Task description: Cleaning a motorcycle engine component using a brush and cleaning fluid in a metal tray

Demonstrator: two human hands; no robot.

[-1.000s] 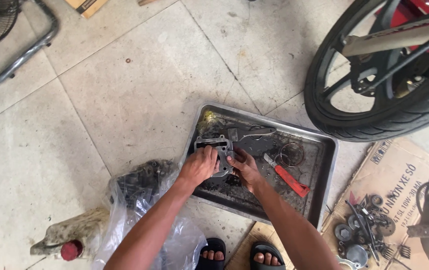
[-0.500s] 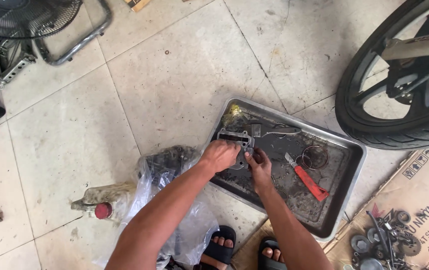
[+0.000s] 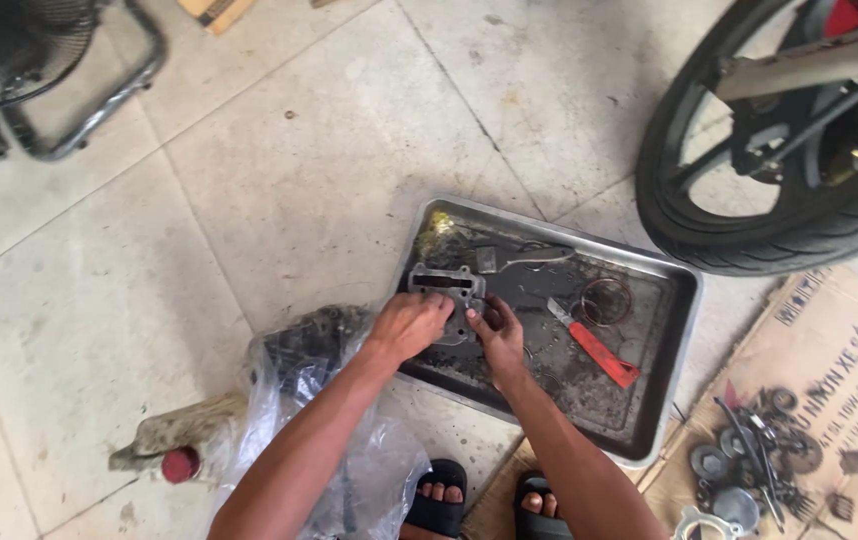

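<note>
A flattened brown cardboard sheet (image 3: 829,370) with dark printing lay at the right, small greasy gears and washers (image 3: 749,450) heaped on its near part. Left of my knees sat a crumpled clear plastic bag (image 3: 349,470) with dark parts inside, hard to make out, and beside it a grimy bottle with a red cap (image 3: 181,462). I worked over a dented, oily metal tray (image 3: 679,330). My left hand (image 3: 411,325) was curled over the near edge of a grey cast-metal engine part (image 3: 444,285) resting at the tray's left end, and my right hand (image 3: 494,335) pinched its near right corner; my fingers hid that side. A red-handled scraper (image 3: 597,345) lay further right, a tyre (image 3: 749,240) beyond.
</note>
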